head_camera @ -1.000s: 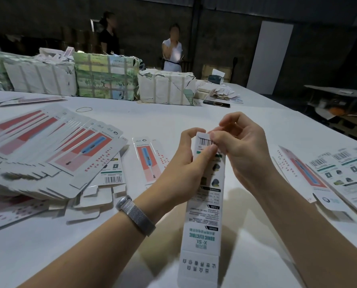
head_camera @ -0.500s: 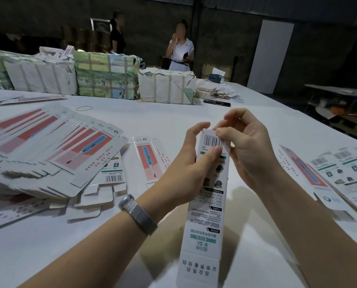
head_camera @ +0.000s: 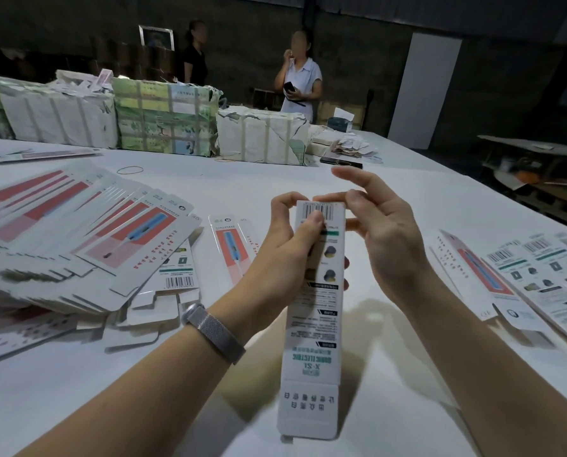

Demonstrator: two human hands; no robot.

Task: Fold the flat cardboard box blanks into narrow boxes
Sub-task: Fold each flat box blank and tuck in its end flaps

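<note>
Item 1, nearest: narrow box [head_camera: 315, 308], held upright above the white table [head_camera: 407, 199], printed back face toward me, lower flap hanging open and unfolded near the bottom of the view. I read a barcode at its top end.

Item 2: left hand [head_camera: 275, 258], forearm rising from lower left with a metal mesh wristband [head_camera: 214, 333]. Its fingers curl round the box's upper left edge and the thumb presses flat on the printed face just under the barcode. The fingertips behind the box are hidden from me.

Item 3: right hand [head_camera: 384, 239], forearm entering from lower right. Thumb and one finger meet at the box's top right corner; the other fingers are spread apart, the index lifted clear. Whether that hand truly pinches the top flap I cannot tell.

Item 4: fanned pile of flat blanks [head_camera: 77, 232] on the table to the left; more blanks [head_camera: 523, 275] lie to the right, cut off by the edge.

Item 5, far: strapped paper bundles [head_camera: 163, 117] along the table; two people standing behind, dim.
</note>
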